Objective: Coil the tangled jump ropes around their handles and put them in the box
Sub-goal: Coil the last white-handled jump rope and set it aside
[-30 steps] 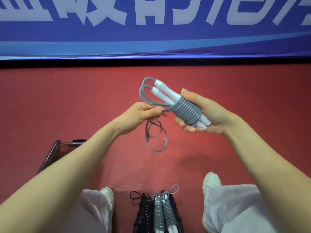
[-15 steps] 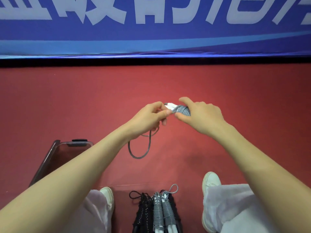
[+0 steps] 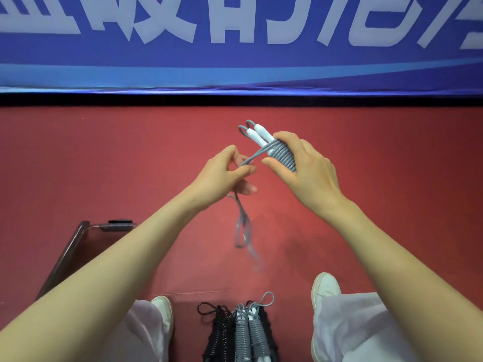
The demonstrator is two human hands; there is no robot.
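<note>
Now, near mid-frame: right hand (image 3: 300, 168) closed round the rope (image 3: 282, 155), grey, with fingers and thumb clamped over the turns wound on the two white handles (image 3: 257, 134). We note the handle tips sticking out of the fist toward 11 o'clock, each with a short bend of rope at its end. One strand leaves the coil toward 8 o'clock and runs taut into the left hand (image 3: 222, 176), just beside the right; thumb and fingers there pinch that strand. Below the left hand the unwound part, a slack loop (image 3: 243, 231), hangs toward 6 o'clock over the red floor (image 3: 104, 165); its lower end is blurred.

At 6 o'clock, bottom edge, between two white shoes (image 3: 325, 286), we see coiled bundles (image 3: 243, 333) lying side by side, grey ones flanked by black. At 8 o'clock, partly behind the left forearm, a clear piece (image 3: 68, 254) with dark edge and dark clip lies on the floor; box or lid, we cannot tell. At 12 o'clock a blue banner (image 3: 235, 61) with white characters spans the frame
</note>
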